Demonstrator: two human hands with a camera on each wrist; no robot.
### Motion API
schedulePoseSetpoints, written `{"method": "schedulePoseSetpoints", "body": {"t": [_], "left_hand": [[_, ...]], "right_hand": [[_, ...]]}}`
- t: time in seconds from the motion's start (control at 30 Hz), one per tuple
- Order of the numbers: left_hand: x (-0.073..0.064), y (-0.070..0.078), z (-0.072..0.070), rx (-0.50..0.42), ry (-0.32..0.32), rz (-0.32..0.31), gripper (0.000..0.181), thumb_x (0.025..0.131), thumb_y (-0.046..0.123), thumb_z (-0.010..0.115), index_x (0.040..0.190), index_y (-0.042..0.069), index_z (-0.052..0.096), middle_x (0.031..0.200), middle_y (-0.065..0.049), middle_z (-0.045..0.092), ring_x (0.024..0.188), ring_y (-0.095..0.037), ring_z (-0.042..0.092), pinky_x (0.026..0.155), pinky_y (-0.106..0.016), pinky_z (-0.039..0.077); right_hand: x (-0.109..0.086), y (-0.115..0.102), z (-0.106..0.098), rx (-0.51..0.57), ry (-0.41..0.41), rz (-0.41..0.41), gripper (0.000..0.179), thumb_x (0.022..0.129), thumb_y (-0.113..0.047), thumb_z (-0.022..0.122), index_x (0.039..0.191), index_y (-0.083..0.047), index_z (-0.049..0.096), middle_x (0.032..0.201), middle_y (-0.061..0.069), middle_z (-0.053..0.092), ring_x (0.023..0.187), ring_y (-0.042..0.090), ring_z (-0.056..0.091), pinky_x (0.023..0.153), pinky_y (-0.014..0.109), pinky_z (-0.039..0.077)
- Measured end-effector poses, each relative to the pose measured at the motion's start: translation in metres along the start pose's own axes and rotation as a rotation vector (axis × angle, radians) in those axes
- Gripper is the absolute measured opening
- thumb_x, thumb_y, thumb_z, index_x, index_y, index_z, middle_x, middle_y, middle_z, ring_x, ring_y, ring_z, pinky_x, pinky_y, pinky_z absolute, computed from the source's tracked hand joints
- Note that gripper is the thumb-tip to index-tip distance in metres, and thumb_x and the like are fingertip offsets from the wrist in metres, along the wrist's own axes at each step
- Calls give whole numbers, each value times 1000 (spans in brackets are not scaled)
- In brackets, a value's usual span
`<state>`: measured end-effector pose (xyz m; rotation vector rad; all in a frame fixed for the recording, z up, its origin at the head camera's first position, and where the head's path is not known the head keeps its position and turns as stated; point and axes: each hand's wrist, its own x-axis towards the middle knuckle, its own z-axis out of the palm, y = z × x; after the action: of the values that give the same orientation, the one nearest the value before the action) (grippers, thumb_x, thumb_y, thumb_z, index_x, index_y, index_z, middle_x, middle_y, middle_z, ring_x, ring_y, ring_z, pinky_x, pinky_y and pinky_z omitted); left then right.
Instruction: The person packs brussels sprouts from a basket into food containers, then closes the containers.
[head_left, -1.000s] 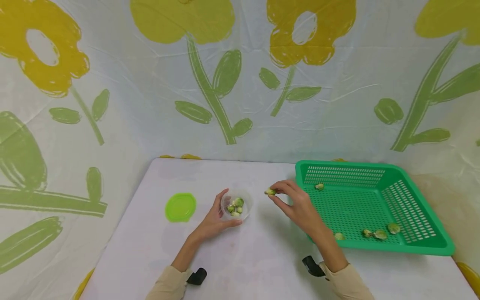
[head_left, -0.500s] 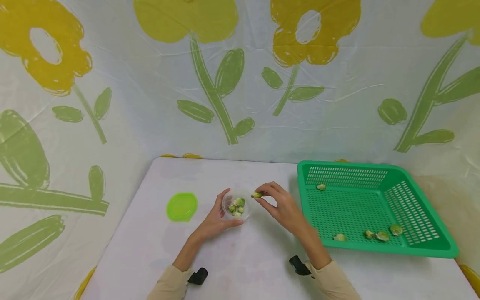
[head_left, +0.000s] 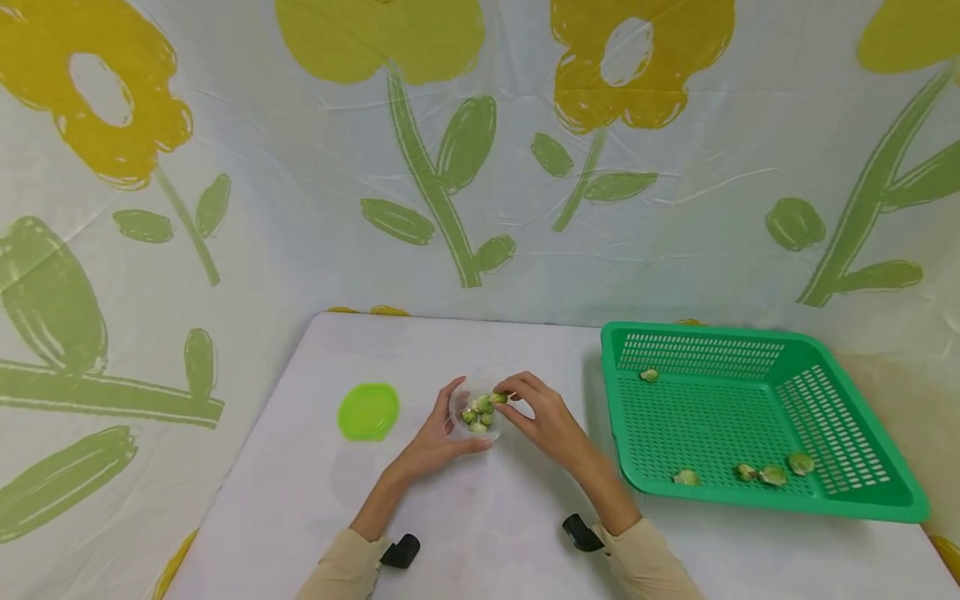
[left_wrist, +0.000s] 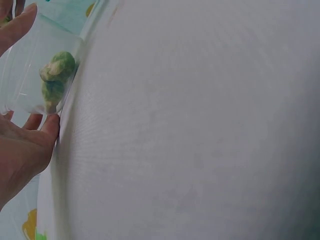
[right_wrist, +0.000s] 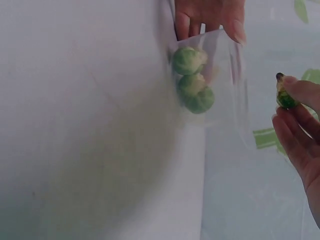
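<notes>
A clear plastic tub [right_wrist: 225, 95] stands on the white table with several Brussels sprouts [left_wrist: 57, 72] at its bottom. My left hand [head_left: 437, 439] holds the tub from the left, thumb on the near side and fingers round the far side. Between thumb and fingertips, my right hand [head_left: 545, 419] pinches one small Brussels sprout [right_wrist: 286, 94]. In the head view this sprout overlaps the tub's right rim; in the right wrist view it shows above the tub's mouth, its brown stem end uppermost.
A bright green lid [head_left: 368, 412] lies on the table left of the tub. To the right sits a large green plastic basket [head_left: 776, 502] with several Brussels sprouts [head_left: 772, 476] scattered in it. A flower-printed sheet [head_left: 300, 167] hangs behind the table.
My right hand has moved left with the pinched sprout, from beside the basket to over the tub's right rim. My left hand keeps its hold on the tub.
</notes>
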<state>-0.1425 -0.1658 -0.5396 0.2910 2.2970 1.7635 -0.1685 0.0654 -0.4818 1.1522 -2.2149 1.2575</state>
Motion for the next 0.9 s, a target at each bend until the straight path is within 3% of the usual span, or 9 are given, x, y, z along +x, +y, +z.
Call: {"method": "schedulePoseSetpoints", "body": {"t": [0.4, 0.67, 0.9], "left_hand": [[1, 3, 1, -18, -2, 16, 110, 85, 30, 87, 165, 24, 11, 169, -12, 17, 155, -27, 18, 121, -60, 22], [0, 1, 0, -21, 0, 18, 110, 85, 30, 87, 165, 24, 12, 169, -11, 15, 155, -28, 17, 120, -62, 22], [-2, 0, -1, -27, -6, 15, 110, 85, 30, 87, 165, 24, 12, 170, -10, 14, 155, -26, 18, 121, -61, 23]], "right_hand": [[-2, 6, 13, -23, -93, 66, 24, 86, 4, 80, 108, 2, 71, 105, 10, 67, 94, 22, 66, 80, 46, 60], [0, 3, 13, -97, -200, 89, 24, 87, 1, 80, 110, -1, 72, 106, 8, 67, 95, 20, 66, 82, 34, 59], [7, -2, 11, -142, -307, 114, 19, 90, -1, 78, 108, -1, 73, 102, 7, 67, 91, 21, 65, 80, 32, 57]]}}
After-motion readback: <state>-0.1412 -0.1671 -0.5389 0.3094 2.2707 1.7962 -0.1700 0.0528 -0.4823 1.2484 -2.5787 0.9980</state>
